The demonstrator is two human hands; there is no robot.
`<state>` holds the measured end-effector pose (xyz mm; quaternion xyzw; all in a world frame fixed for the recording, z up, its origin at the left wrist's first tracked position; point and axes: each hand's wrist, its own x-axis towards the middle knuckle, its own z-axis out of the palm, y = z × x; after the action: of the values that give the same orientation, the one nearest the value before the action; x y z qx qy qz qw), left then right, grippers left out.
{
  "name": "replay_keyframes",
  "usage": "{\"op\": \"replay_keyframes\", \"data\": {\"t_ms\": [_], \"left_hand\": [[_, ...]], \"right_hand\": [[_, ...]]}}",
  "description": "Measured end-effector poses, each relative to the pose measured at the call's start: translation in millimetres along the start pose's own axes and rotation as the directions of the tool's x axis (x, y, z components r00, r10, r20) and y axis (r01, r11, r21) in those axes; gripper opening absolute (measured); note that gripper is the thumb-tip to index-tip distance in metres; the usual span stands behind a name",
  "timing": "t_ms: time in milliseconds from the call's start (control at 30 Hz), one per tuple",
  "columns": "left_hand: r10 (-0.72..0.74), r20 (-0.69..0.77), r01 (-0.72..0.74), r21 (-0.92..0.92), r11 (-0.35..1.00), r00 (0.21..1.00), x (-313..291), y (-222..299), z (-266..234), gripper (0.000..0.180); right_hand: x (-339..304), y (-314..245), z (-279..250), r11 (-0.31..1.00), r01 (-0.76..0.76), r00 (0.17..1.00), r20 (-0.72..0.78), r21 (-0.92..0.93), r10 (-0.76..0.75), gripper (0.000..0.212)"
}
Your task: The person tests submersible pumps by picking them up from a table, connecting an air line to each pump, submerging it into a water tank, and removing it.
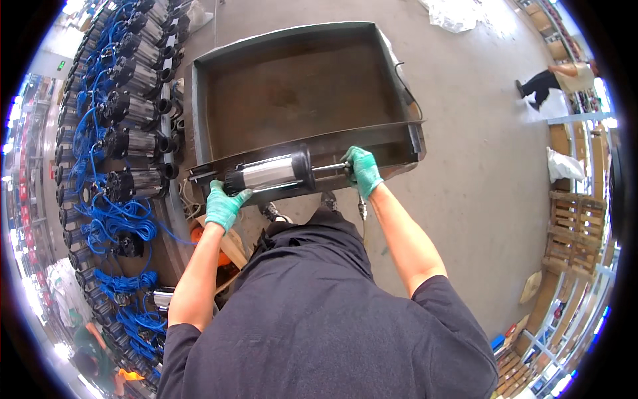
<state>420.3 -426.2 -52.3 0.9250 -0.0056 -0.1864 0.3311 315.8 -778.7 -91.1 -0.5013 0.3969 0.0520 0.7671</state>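
A silver and black cylindrical motor pump lies on its side across the near edge of a dark metal tub. My left hand, in a green glove, holds the pump's left end, thumb and fingers parted around its black cap. My right hand, gloved too, is closed round a hand tool with a long thin metal rod. The rod points at the pump's black right end; whether it enters is unclear. A metal hose fitting hangs beneath that hand. My fingers hide most of the tool's body.
Rows of similar pumps with coiled blue cables stand on the left. Wooden pieces and an orange object lie by my left forearm. A person is at far right, near shelves and wooden pallets. White plastic lies beyond the tub.
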Motion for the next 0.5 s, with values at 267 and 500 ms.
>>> {"op": "replay_keyframes", "data": {"t_ms": [267, 500], "left_hand": [[0.017, -0.023, -0.019, -0.081, 0.997, 1.000, 2.5, -11.0, 3.8, 0.068], [-0.012, -0.034, 0.007, -0.151, 0.989, 0.999, -9.2, -6.0, 1.2, 0.071]], "right_hand": [[7.5, -24.0, -87.4, 0.805, 0.322, 0.939, 0.063, -0.498, -0.337, 0.026], [52.4, -86.7, -157.5, -0.046, -0.190, 0.918, -0.161, -0.981, -0.363, 0.028]]}}
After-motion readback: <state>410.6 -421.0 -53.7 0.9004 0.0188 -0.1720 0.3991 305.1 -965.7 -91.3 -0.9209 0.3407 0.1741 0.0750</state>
